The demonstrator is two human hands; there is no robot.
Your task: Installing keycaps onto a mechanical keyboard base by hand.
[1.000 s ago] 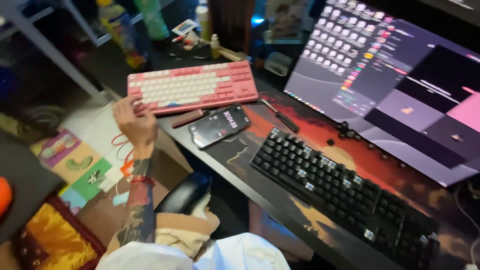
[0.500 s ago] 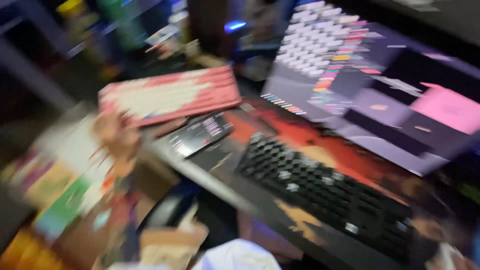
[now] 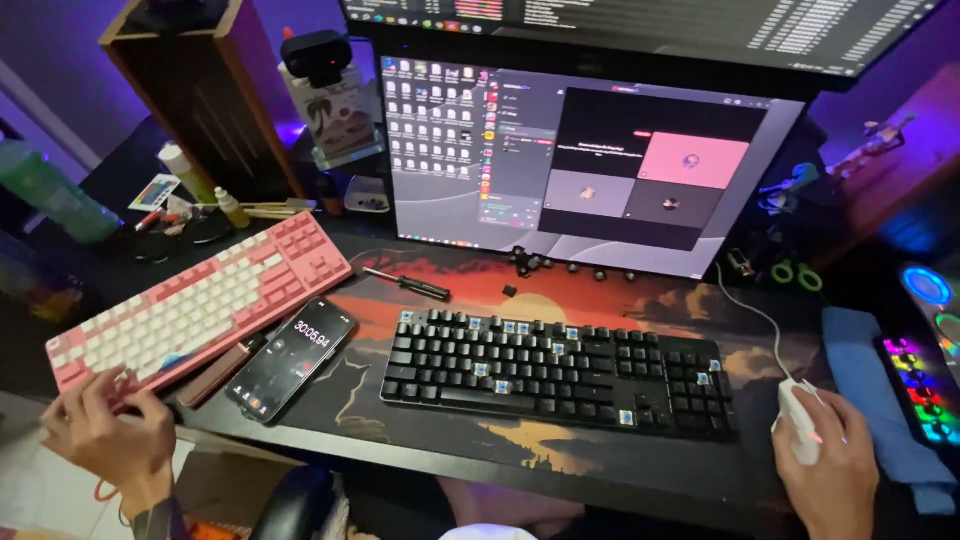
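Note:
My left hand (image 3: 105, 430) rests at the near left corner of a pink and white keyboard (image 3: 195, 300), fingers curled on its edge. My right hand (image 3: 828, 468) lies over a white wired mouse (image 3: 797, 410) at the right of the desk. Between them a black keyboard (image 3: 560, 368), with some keycaps off, sits on a sunset-patterned desk mat (image 3: 460, 300). A phone (image 3: 292, 358) with a lit screen lies beside the pink keyboard.
A large monitor (image 3: 580, 165) stands behind the black keyboard, loose keycaps (image 3: 540, 266) at its foot. A screwdriver (image 3: 405, 283) lies on the mat. A blue cloth (image 3: 872, 390) and a lit gadget (image 3: 925, 390) sit far right. A wooden speaker (image 3: 200, 90) and bottles (image 3: 45, 195) stand at back left.
The camera swung right and levelled on the desk. My left hand stays at the pink keyboard's corner; my right hand on the mouse has come into view.

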